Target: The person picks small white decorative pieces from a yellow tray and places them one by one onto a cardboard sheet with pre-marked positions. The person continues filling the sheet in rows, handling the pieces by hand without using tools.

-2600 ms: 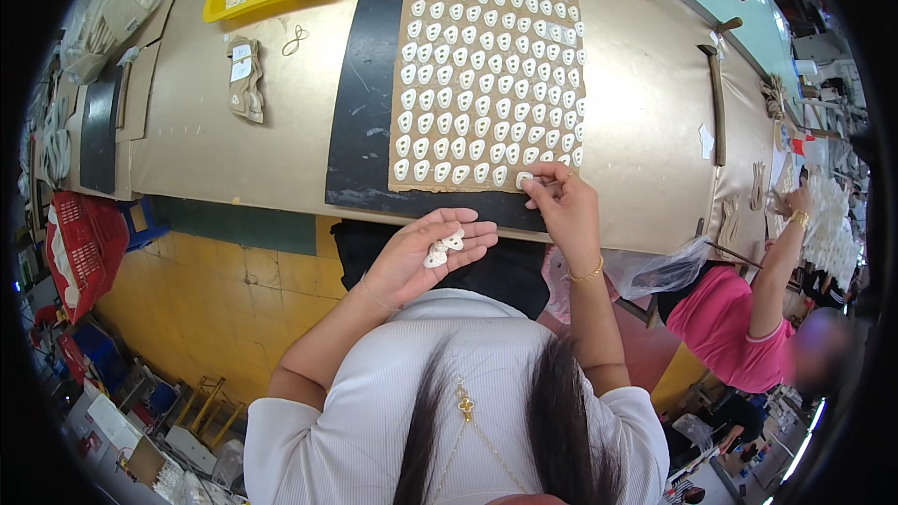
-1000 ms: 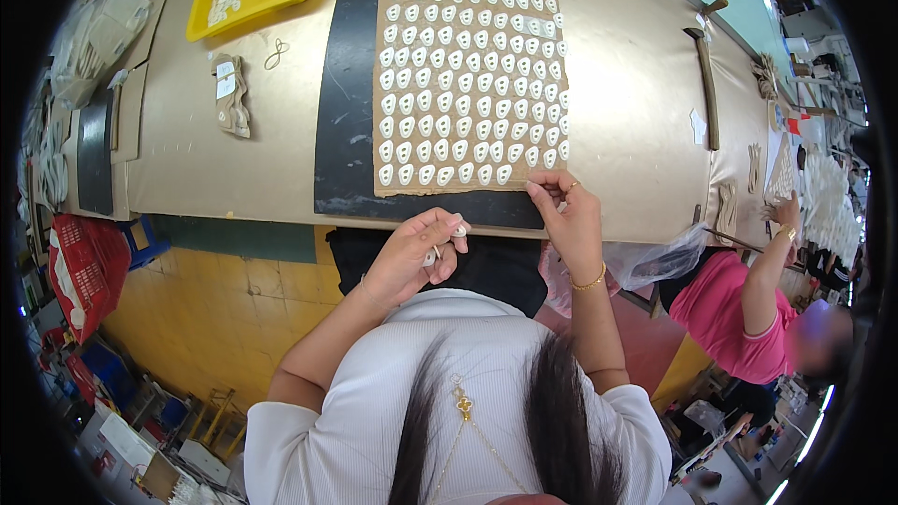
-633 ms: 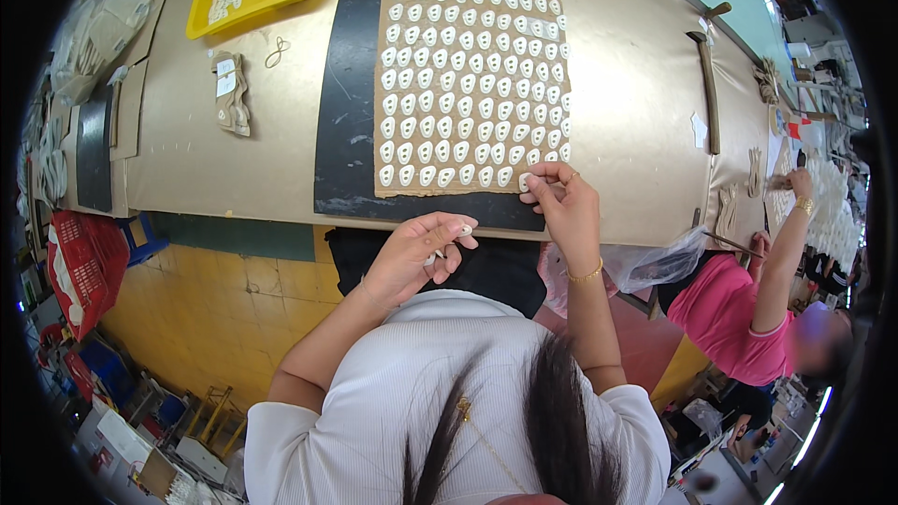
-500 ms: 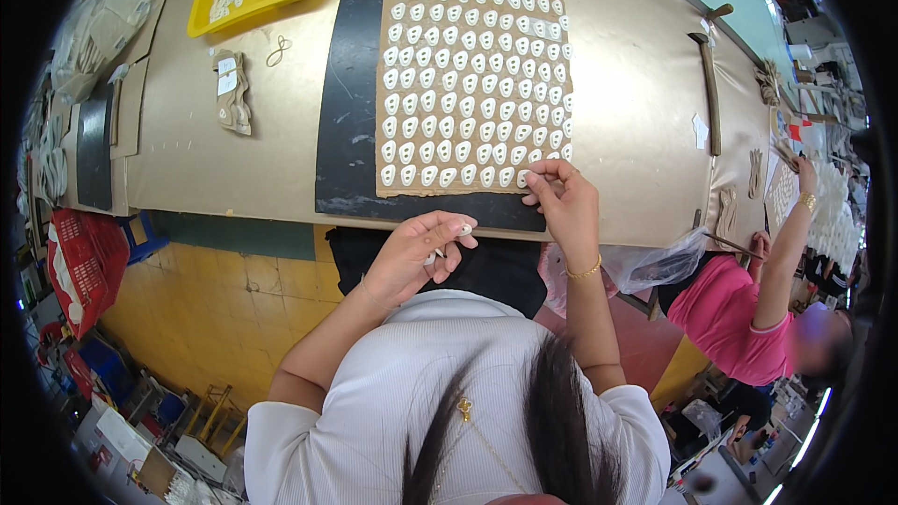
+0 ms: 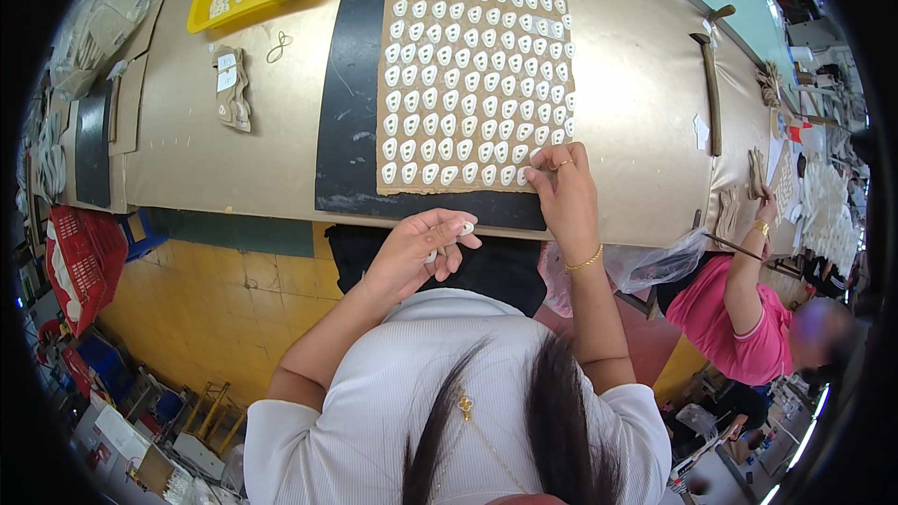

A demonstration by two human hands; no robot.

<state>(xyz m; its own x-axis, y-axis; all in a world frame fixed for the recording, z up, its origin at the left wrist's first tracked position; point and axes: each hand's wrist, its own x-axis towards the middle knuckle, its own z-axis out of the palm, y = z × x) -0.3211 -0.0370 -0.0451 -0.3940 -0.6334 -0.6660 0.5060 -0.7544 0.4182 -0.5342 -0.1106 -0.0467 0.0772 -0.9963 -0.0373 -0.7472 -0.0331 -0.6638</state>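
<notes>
A brown sheet (image 5: 382,189) carries rows of small white rounded pieces with dark holes. It lies on a black board (image 5: 348,131). My right hand (image 5: 567,192) bends over the sheet's near right corner. Its thumb and index finger close around the edge of a white piece there and partly hide it. My left hand (image 5: 421,248) hovers short of the table edge, palm turned up. A small white piece (image 5: 467,228) is pinched at its fingertips, and more white shows between the curled fingers.
At the far left stands a yellow tray (image 5: 198,23) with loose white pieces and a card. Nearby lie a banded bundle of brown sheets (image 5: 234,103) and a rubber band (image 5: 279,47). A hammer (image 5: 713,93) rests at right. A co-worker in a pink shirt (image 5: 739,318) works beyond it.
My right hand has shifted slightly away from me along the corner of the sheet, its fingers more bent. My left hand stays almost still. The co-worker's arm has lowered toward a brown bundle.
</notes>
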